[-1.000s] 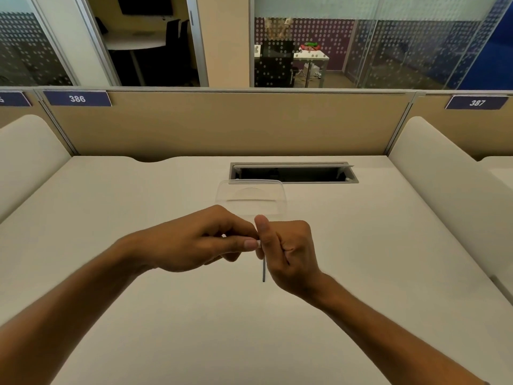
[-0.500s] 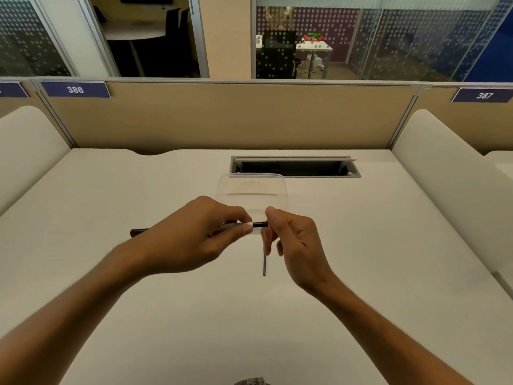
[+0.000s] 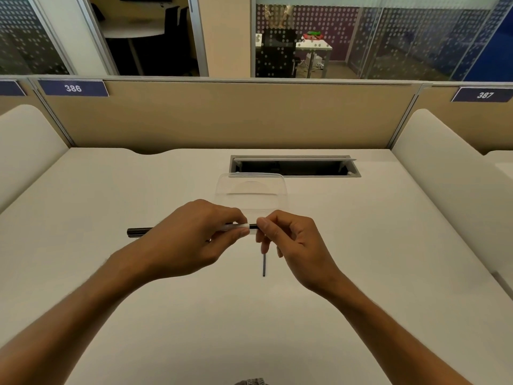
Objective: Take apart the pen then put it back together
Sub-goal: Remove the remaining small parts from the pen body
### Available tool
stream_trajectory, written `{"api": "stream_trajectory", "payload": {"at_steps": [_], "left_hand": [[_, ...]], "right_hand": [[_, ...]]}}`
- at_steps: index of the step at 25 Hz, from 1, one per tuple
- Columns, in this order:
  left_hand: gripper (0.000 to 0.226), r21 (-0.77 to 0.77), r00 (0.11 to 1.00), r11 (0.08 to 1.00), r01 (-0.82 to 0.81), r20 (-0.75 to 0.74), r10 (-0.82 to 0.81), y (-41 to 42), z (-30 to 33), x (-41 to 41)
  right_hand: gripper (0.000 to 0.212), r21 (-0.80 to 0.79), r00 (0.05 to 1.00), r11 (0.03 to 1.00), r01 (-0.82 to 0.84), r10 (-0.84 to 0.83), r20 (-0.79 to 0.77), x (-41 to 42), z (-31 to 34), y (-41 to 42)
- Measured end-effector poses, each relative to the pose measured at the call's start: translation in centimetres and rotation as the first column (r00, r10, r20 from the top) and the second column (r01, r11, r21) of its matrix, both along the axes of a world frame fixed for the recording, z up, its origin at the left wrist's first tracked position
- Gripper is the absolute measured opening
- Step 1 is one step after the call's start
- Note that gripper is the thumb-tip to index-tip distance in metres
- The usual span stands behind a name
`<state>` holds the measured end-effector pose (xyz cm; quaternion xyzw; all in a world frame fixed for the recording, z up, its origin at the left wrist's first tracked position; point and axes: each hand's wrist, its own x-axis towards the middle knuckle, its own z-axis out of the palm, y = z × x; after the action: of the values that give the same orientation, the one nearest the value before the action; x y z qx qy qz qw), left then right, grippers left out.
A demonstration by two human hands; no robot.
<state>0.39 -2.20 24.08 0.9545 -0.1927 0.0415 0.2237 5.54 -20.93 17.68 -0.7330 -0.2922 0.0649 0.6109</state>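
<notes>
Head view | left hand (image 3: 188, 240) grips pen (image 3: 138, 232) | right hand (image 3: 294, 245) pinches its tip end | refill (image 3: 264, 264) lies below the grip

One pen (image 3: 138, 232), one refill (image 3: 264, 265), one clear container (image 3: 251, 190), two hands (image 3: 191, 237) (image 3: 294, 245)

I see both forearms reaching in, my left hand (image 3: 191, 237) curled closed, my right hand (image 3: 294, 245) pinching beside it, fingertips nearly touching
</notes>
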Motion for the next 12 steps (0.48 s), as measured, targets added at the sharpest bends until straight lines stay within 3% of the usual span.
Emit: {"api": "stream_trajectory", "payload": {"at_steps": [6,12], "left_hand": [[0.019,-0.001,1.000,1.000,-0.009,-0.005,0.009,0.28,-0.12,0.09],[0.021,0.010,1.000,1.000,-0.024,0.015,0.024,0.30,-0.46,0.32]], "right_hand": [[0.006,-0.026,0.999,1.000,0.015,-0.014,0.034,0.13,0.49,-0.29],[0.014,-0.018,0.994,0.997,0.079,-0.078,0.077,0.30,0.73,-0.03]]}}
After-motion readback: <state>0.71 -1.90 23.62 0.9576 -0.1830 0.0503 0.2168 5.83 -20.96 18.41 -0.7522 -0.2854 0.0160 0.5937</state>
